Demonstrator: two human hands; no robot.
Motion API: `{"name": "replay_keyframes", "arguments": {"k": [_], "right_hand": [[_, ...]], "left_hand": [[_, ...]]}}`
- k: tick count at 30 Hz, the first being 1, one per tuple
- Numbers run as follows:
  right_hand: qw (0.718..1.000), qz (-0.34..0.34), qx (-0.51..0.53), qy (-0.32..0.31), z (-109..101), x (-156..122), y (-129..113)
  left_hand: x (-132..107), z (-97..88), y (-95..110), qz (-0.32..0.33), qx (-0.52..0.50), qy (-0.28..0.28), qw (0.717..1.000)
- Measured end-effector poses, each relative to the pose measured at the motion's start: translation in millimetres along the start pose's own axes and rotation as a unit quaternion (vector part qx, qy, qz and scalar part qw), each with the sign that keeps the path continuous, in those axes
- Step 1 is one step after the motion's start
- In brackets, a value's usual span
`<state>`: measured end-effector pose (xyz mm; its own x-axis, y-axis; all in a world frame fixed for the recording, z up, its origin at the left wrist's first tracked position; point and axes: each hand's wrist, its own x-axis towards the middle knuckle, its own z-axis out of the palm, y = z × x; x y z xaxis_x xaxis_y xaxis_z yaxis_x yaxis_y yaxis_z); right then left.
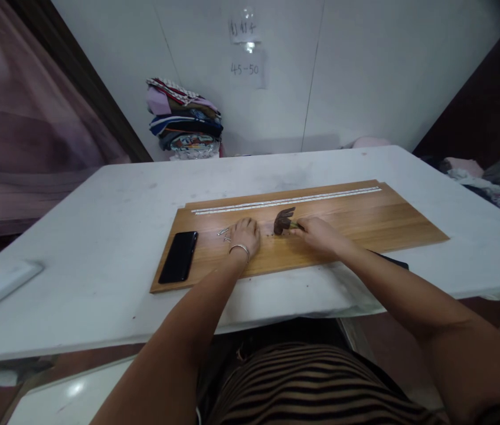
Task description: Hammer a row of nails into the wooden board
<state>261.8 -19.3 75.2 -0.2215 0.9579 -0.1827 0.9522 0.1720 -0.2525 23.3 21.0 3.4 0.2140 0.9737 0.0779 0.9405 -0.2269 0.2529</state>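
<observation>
My right hand [319, 234] is wrapped round the handle of a claw hammer [282, 222]. The rusty hammer head is low over a wooden board [365, 218], beside a short row of small dark dots; I cannot tell whether these are nail heads or holes. To the left of the hammer, my left hand [245, 235] lies on the board with its fingers stretched forward, a bracelet on the wrist. Several loose nails [223, 231] lie just left of those fingers. Two long, thin pale strips [285, 201] run along the board's far side.
A black phone [178, 257] lies on the board's left end. Under the board is a white table [99, 248], with a white object [2, 289] at its left edge. A dark flat item [391, 260] sticks out from the board's near edge. Folded clothes [185, 121] are stacked behind the table.
</observation>
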Motion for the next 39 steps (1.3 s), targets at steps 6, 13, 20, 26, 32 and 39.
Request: {"name": "replay_keyframes", "arguments": {"k": [6, 13, 20, 26, 32, 39], "right_hand": [[1.000, -0.001, 0.006, 0.006, 1.5, -1.0, 4.9], [1.000, 0.006, 0.018, 0.013, 0.7, 3.0, 4.2], [1.000, -0.006, 0.012, 0.010, 2.6, 1.7, 4.4], [0.999, 0.008, 0.037, 0.012, -0.9, -4.8, 7.6], [0.998, 0.003, 0.059, 0.024, -4.0, -4.5, 7.6], [0.996, 0.000, 0.083, 0.028, -3.5, -5.8, 8.9]], "left_hand": [[0.3, 2.0, 0.0, 0.000, 0.000, -0.001, 1.000], [0.1, -1.6, 1.1, 0.006, 0.004, -0.010, 1.000], [-0.1, -0.5, 3.2, -0.001, -0.001, 0.000, 1.000], [-0.4, -2.8, 7.8, -0.008, -0.004, -0.011, 1.000], [-1.5, -4.3, 10.6, -0.008, -0.007, -0.013, 1.000], [-1.8, -3.9, 11.8, -0.008, -0.012, -0.015, 1.000]]}}
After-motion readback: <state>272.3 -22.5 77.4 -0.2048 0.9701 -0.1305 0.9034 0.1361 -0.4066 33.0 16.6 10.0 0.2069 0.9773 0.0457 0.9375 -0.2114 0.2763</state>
